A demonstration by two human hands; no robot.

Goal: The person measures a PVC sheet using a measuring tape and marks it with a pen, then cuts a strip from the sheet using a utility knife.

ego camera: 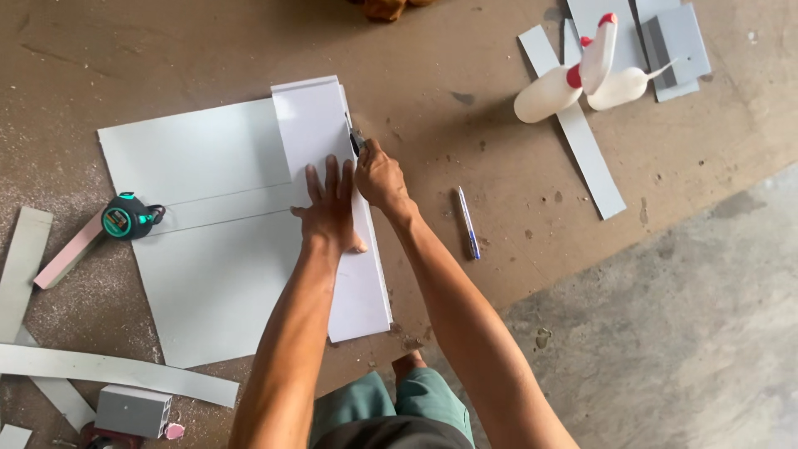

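Brown board covers the floor (499, 150), bearing a grey sheet (208, 249). On it lies a white panel (320, 133), pressed flat by the open left hand (331, 208). Right hand (380, 176) grips a knife (357, 141) at the panel's right edge. Nearby: tape measure (126, 218), pen (467, 222), 2 bottles (582, 79).

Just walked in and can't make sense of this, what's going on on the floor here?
A person kneels over a large grey sheet. Their left hand presses a white board flat on it as a guide, while the right hand holds a small cutter against the board's edge. A tape measure, pen and two bottles lie nearby.
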